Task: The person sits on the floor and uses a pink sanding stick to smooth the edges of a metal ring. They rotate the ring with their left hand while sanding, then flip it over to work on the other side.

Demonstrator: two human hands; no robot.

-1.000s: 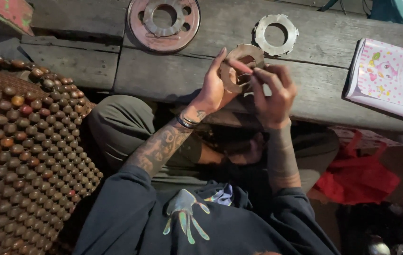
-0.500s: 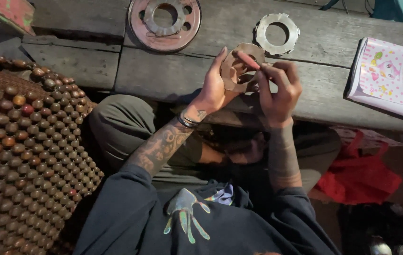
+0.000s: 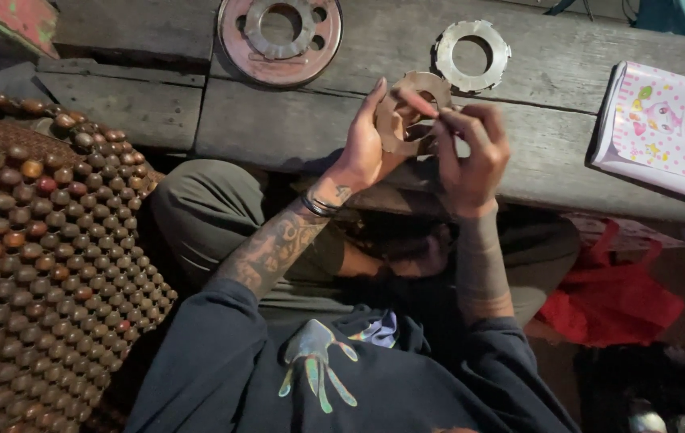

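Tan ring [image 3: 407, 108]; rust-red disc [image 3: 234, 48]; pink polka-dot book [image 3: 667, 128]; brown bead mat [image 3: 38, 256]

pink booklet [image 3: 663, 132] cut off right, ring [image 3: 407, 112] partly behind hands [image 3: 423, 148]

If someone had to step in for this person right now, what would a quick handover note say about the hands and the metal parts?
Left hand: holds a tan metal ring upright by its edge, above the wooden planks.
Right hand: fingertips pinch the same ring from the other side, at its centre hole.
On the planks: a pale toothed ring lies flat just beyond the hands; a rusty red disc with a grey ring on it lies further left. A pink dotted book sits to the right, a beaded mat to the left.
Done: one ring is in hand.
Left: the other two parts lie untouched.
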